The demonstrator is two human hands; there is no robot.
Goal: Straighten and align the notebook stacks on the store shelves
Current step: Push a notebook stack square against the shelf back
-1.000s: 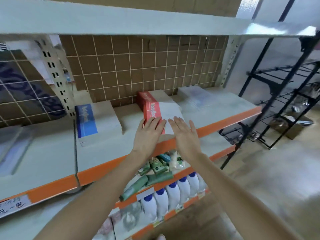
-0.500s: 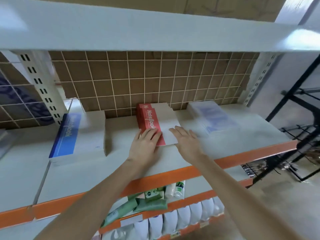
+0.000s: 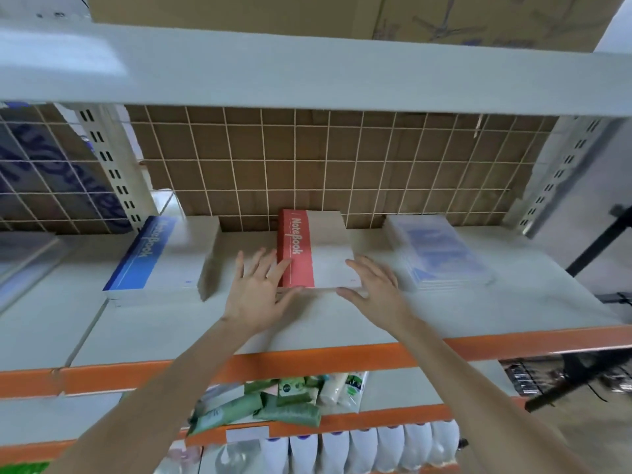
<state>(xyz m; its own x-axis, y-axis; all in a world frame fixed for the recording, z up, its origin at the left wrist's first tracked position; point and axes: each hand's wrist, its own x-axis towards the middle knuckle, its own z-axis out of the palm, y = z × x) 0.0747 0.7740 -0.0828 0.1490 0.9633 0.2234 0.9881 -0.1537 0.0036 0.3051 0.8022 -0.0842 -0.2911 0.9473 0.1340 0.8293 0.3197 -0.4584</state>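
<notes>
A stack of red-and-white notebooks [image 3: 318, 251] lies in the middle of the grey shelf [image 3: 342, 323], its far end against the wire grid. My left hand [image 3: 258, 290] rests flat with spread fingers at the stack's left front corner, thumb along the front edge. My right hand [image 3: 374, 290] lies flat at the right front corner, fingers straight along the stack's right side. A blue-and-white notebook stack [image 3: 160, 256] sits to the left. A stack of plastic-wrapped blue notebooks [image 3: 437, 251] sits to the right.
A wire grid [image 3: 325, 159] backs the shelf and an upper shelf [image 3: 307, 70] hangs overhead. The orange shelf edge [image 3: 342, 360] runs in front. Green packets [image 3: 273, 405] and white bottles [image 3: 342, 449] fill the lower shelves. A black rack [image 3: 598, 371] stands at right.
The red stack has slid back against the wire grid and now lies straight. Both hands followed it to its front corners. The camera view rose and moved closer.
</notes>
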